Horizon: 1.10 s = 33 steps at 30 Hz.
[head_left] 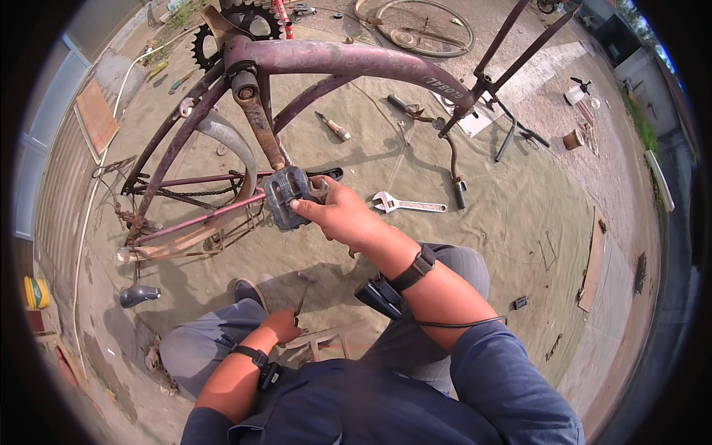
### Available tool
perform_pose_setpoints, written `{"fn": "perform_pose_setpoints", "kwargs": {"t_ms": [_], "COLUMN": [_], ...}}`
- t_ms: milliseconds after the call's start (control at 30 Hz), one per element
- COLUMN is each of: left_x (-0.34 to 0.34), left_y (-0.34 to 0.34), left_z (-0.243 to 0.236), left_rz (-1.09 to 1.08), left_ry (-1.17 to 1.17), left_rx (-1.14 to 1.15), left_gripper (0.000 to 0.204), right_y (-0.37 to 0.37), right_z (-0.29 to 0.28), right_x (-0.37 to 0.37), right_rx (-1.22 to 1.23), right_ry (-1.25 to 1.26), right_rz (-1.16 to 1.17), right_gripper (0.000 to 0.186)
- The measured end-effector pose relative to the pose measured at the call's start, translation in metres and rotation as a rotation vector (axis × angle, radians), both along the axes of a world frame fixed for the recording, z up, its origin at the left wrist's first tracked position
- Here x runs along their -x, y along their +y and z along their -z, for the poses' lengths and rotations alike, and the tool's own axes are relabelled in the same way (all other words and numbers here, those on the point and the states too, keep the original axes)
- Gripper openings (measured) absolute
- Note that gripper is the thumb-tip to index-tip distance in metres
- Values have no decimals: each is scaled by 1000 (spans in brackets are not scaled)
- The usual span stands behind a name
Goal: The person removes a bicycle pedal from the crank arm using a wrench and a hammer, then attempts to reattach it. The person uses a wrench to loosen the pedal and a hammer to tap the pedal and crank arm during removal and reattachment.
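Observation:
My right hand (337,215) is closed on a worn black bicycle pedal (279,194), its thumb pressed on the near face. The pedal sits at the lower end of a rusty crank arm (259,122) on a faded purple bicycle frame (319,58). Low between my knees, my left hand (279,326) is wrapped round a thin, dark tool (302,298) with a small lump at its far end; its exact kind is unclear. An adjustable wrench (409,204) lies on the cloth just right of the pedal.
A green ground cloth (519,222) is spread under the frame. On it lie a screwdriver (333,126) and curved handlebars (454,159). Bicycle wheel parts (424,28) rest at the back. A toothed chainring (256,22) stands upper left, and a bicycle saddle (139,296) lower left.

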<state>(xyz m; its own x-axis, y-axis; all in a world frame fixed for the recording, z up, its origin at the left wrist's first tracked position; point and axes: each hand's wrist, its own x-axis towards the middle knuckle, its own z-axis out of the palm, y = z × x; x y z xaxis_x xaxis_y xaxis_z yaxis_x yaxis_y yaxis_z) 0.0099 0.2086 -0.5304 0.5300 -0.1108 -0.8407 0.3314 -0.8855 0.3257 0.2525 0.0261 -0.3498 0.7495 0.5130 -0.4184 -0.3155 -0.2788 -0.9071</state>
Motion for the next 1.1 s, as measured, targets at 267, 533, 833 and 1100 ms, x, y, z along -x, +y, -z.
{"fn": "perform_pose_setpoints", "kwargs": {"t_ms": [267,533,833,1100], "left_x": [-6,-13,-9,-6], "left_y": [-2,0,5,6], "left_z": [-3,-9,1,7], "left_rz": [-40,-262,-341,-488], "left_ry": [-10,-216,-171,-54], "left_rx": [-87,-129,-57,89], "left_gripper": [61,54,52,50], "right_y": [3,8,8,7], "right_z": [3,19,19,12], "right_x": [-3,4,4,3], "right_rx": [-81,-115,-219,-263], "right_ry": [33,69,103,164], "right_rz": [-52,11,18,22], "right_gripper": [57,55,44,27]}}
